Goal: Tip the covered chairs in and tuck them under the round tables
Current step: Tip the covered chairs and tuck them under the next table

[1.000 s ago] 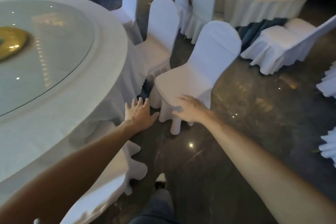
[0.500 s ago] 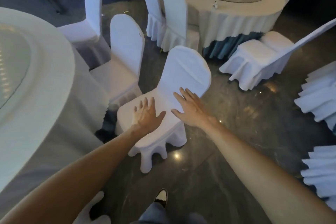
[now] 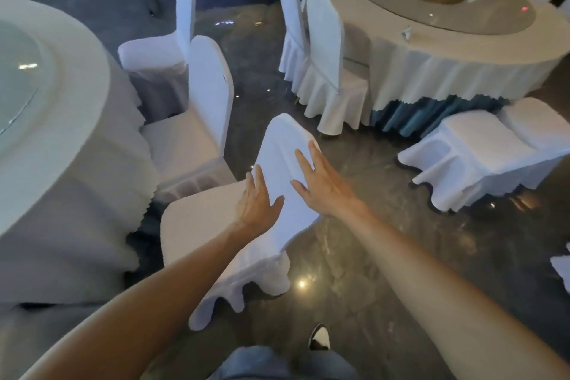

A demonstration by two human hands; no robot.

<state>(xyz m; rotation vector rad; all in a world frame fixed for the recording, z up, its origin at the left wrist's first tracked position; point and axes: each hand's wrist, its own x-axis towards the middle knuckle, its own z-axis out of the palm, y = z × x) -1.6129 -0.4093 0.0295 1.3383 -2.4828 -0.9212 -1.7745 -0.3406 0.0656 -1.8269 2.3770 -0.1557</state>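
Note:
A chair in a white cover (image 3: 209,225) stands right in front of me, its seat facing the near round table (image 3: 71,120) on the left. My left hand (image 3: 259,203) lies flat where the seat meets the backrest, fingers apart. My right hand (image 3: 320,182) rests flat on the front of the backrest, fingers spread and reaching towards its top. Neither hand grips the cover. Beyond this chair, two more covered chairs (image 3: 197,120) (image 3: 166,46) stand at the same table with their seats against its white cloth.
A second round table (image 3: 438,68) with a glass turntable stands at the back right, two covered chairs (image 3: 327,65) pushed against it. A tilted covered chair (image 3: 481,151) lies on the right. More white covers show at the right edge. My shoe (image 3: 319,338) is on the dark polished floor.
Both hands have slid up from the chair's seat to its backrest, and my view has swung right, so the near table now sits further left.

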